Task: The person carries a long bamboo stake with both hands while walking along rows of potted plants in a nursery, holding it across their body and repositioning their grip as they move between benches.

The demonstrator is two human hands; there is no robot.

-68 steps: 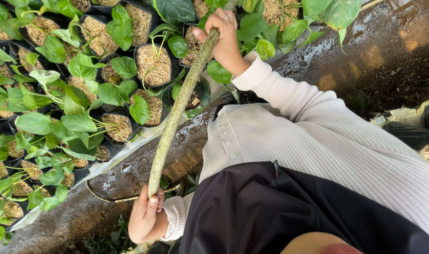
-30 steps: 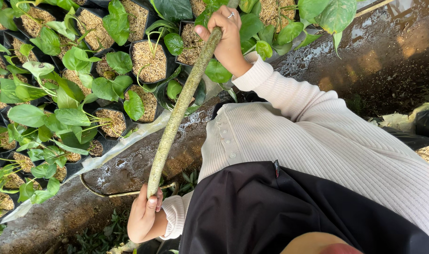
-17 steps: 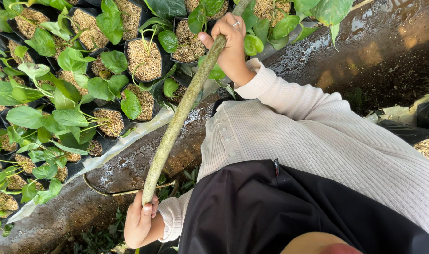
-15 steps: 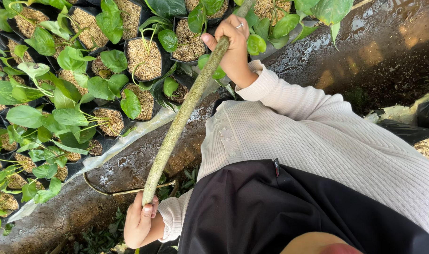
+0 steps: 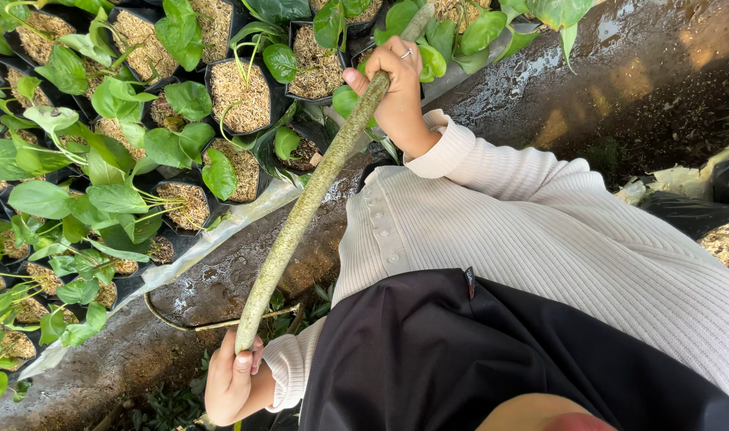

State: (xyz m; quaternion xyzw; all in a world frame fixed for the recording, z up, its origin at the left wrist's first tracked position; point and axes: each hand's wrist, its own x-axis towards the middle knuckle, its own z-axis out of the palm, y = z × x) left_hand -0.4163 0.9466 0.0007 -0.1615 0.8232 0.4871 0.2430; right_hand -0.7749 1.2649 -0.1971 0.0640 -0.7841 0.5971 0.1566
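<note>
Both my hands hold one long, green, moss-covered pole [image 5: 305,207] that runs diagonally across the view. My right hand [image 5: 396,88], with a ring on one finger, is closed around its upper part, just above the potted plants. My left hand [image 5: 230,383] grips its lower end near the bottom edge, beside my white ribbed sleeve. The pole's far tip [image 5: 419,17] pokes in among the leaves at the top.
Several black pots [image 5: 241,96] filled with husk and broad green leaves crowd the left and top. A clear plastic sheet [image 5: 221,235] edges them along a wet, dark concrete ledge [image 5: 221,287]. My white sweater and dark garment fill the lower right. Black bags [image 5: 728,183] lie far right.
My right hand has pushed the pole's upper end farther in among the pots. My left hand has stayed shut on the lower end, shifting slightly.
</note>
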